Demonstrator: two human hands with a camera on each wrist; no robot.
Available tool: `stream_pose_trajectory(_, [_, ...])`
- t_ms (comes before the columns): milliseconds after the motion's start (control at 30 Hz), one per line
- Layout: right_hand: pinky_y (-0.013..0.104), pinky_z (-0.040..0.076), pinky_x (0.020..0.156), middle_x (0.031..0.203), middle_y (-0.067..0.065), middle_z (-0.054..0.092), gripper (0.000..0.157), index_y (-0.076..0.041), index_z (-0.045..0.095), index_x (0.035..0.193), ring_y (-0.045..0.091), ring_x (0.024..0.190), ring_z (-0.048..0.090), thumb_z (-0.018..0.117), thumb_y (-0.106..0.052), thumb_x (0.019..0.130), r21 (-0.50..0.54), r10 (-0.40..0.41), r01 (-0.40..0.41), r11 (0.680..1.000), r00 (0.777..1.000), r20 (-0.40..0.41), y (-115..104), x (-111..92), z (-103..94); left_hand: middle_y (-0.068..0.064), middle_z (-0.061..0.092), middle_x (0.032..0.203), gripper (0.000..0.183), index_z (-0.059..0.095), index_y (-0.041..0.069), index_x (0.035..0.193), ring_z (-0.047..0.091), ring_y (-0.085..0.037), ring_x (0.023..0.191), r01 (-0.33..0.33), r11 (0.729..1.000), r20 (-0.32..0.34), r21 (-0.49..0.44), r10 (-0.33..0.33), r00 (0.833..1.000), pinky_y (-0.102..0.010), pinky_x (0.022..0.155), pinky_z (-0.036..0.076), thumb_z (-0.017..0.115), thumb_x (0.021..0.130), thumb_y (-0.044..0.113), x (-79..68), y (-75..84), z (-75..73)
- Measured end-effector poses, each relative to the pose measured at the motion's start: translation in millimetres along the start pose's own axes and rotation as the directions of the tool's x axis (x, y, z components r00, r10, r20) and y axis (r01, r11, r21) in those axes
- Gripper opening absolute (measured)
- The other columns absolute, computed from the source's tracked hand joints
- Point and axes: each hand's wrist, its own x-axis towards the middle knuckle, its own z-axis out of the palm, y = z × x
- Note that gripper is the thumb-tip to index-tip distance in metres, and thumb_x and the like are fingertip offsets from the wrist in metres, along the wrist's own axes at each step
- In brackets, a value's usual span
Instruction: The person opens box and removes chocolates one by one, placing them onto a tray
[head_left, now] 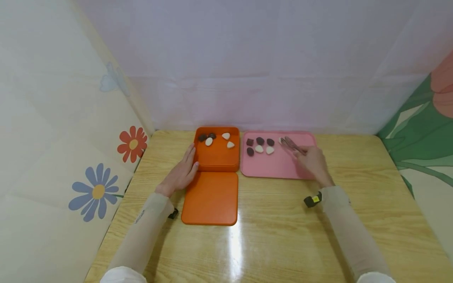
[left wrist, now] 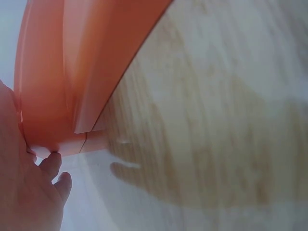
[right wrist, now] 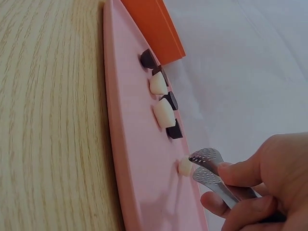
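– pinched between thumb and fingers, the metal tongs (right wrist: 210,177) are in the right hand (head_left: 313,161). why at that slant?

– probably so their perforated ends can come in beside a white piece (right wrist: 185,166). it lies on the pink tray (head_left: 279,167), toward the far edge, a little apart from the rest.

– have the tongs got it?

– i can't tell. their ends stand spread, right by the piece, and neither view makes contact plain.

– and the left hand (head_left: 180,173)?

– it grasps nothing. its fingers lie nearly straight along the left wall of the orange box (head_left: 216,158), touching it. i'd guess that steadies the box.

– what's inside?

– two dark pieces (head_left: 202,138) and three pale pieces (head_left: 231,145), mostly toward the far side.

– why is the orange lid (head_left: 211,200) there?

– it lies flat on the table (head_left: 276,236), just in front of the box, perhaps so the top is uncovered. the tray sits just right of the box, likely so both are within easy reach.

– anything else on the tray?

– four dark chunks (head_left: 250,142) and two white chunks (head_left: 259,149), in loose rows toward its left end.
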Motion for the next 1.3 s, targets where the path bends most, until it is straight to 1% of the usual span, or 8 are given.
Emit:
stream_pose_trajectory(333, [0.028, 0.045, 0.050, 0.101, 0.023, 0.077, 0.042, -0.002, 0.070, 0.139, 0.017, 0.060, 0.056, 0.065, -0.026, 0.105, -0.019, -0.042, 0.042, 0.999, 0.999, -0.026, 1, 1, 1.6, -0.011, -0.007, 0.181, 0.070, 0.003, -0.002, 0.171, 0.016, -0.036, 0.165, 0.007, 1.000, 0.001, 0.008, -0.007, 1.000, -0.057, 0.130, 0.026, 0.034, 0.118, 0.032, -0.6, 0.9, 0.4])
stream_pose_trajectory(533, [0.028, 0.042, 0.048, 0.093, 0.021, 0.076, 0.041, -0.001, 0.071, 0.137, 0.015, 0.057, 0.051, 0.066, -0.026, 0.105, -0.025, -0.073, 0.072, 0.997, 0.997, -0.036, -5, 1, 2.1, -0.012, -0.007, 0.181, 0.070, 0.003, -0.003, 0.170, 0.017, -0.037, 0.165, 0.005, 1.000, 0.000, 0.000, -0.005, 1.000, -0.057, 0.130, 0.026, 0.034, 0.118, 0.031, -1.3, 2.6, -0.3])
stream_pose_trajectory(633, [0.028, 0.041, 0.047, 0.090, 0.018, 0.074, 0.041, -0.003, 0.072, 0.138, 0.015, 0.056, 0.049, 0.066, -0.027, 0.105, -0.015, -0.067, 0.067, 0.998, 0.997, -0.030, -11, 0, 3.2, -0.012, -0.007, 0.181, 0.069, 0.003, -0.003, 0.170, 0.017, -0.037, 0.165, 0.002, 1.000, 0.001, 0.001, -0.002, 1.000, -0.057, 0.130, 0.026, 0.034, 0.118, 0.031, -1.0, 2.4, -0.2])
stream_pose_trajectory(733, [0.029, 0.041, 0.050, 0.093, 0.017, 0.074, 0.041, -0.004, 0.072, 0.137, 0.016, 0.060, 0.051, 0.066, -0.027, 0.104, -0.036, -0.082, 0.081, 0.996, 0.996, -0.033, -18, 0, 4.2, -0.013, -0.006, 0.181, 0.069, 0.003, -0.003, 0.170, 0.018, -0.037, 0.164, 0.001, 1.000, 0.000, 0.002, -0.001, 1.000, -0.057, 0.130, 0.027, 0.034, 0.118, 0.031, -0.6, 2.2, -0.1])
stream_pose_trajectory(833, [0.029, 0.040, 0.049, 0.089, 0.016, 0.072, 0.041, -0.007, 0.071, 0.140, 0.016, 0.059, 0.048, 0.065, -0.029, 0.105, -0.053, -0.082, 0.081, 0.995, 0.996, -0.018, -27, -1, 4.7, -0.012, -0.006, 0.181, 0.069, 0.003, -0.002, 0.170, 0.019, -0.037, 0.164, 0.003, 1.000, -0.001, 0.003, -0.003, 1.000, -0.057, 0.130, 0.027, 0.035, 0.118, 0.031, -0.4, 2.3, -0.1])
stream_pose_trajectory(1033, [0.026, 0.037, 0.043, 0.080, 0.008, 0.065, 0.043, -0.011, 0.069, 0.144, 0.011, 0.053, 0.041, 0.066, -0.033, 0.107, -0.013, -0.045, 0.045, 0.999, 0.999, 0.013, -46, 0, 8.4, -0.013, -0.007, 0.181, 0.070, 0.003, -0.002, 0.171, 0.018, -0.037, 0.165, 0.002, 1.000, 0.001, 0.000, -0.002, 1.000, -0.057, 0.130, 0.027, 0.034, 0.118, 0.031, -0.4, 2.0, 0.0])
stream_pose_trajectory(1200, [0.026, 0.035, 0.044, 0.073, 0.005, 0.060, 0.045, -0.009, 0.073, 0.137, 0.011, 0.053, 0.041, 0.068, -0.040, 0.106, -0.018, -0.081, 0.081, 0.997, 0.997, -0.005, -59, 2, 13.9, -0.011, -0.008, 0.181, 0.070, 0.002, -0.002, 0.171, 0.014, -0.036, 0.166, 0.004, 1.000, 0.003, 0.002, -0.004, 1.000, -0.057, 0.130, 0.025, 0.034, 0.118, 0.032, -0.3, 0.8, 0.4])
stream_pose_trajectory(1300, [0.026, 0.034, 0.043, 0.071, 0.004, 0.059, 0.044, -0.010, 0.073, 0.139, 0.011, 0.052, 0.039, 0.069, -0.038, 0.105, -0.005, -0.096, 0.096, 0.995, 0.995, -0.003, -66, 2, 17.0, -0.011, -0.008, 0.181, 0.070, 0.002, -0.002, 0.171, 0.014, -0.036, 0.166, 0.003, 1.000, 0.001, 0.001, -0.003, 1.000, -0.057, 0.131, 0.025, 0.034, 0.118, 0.031, 0.3, -0.3, 0.6])
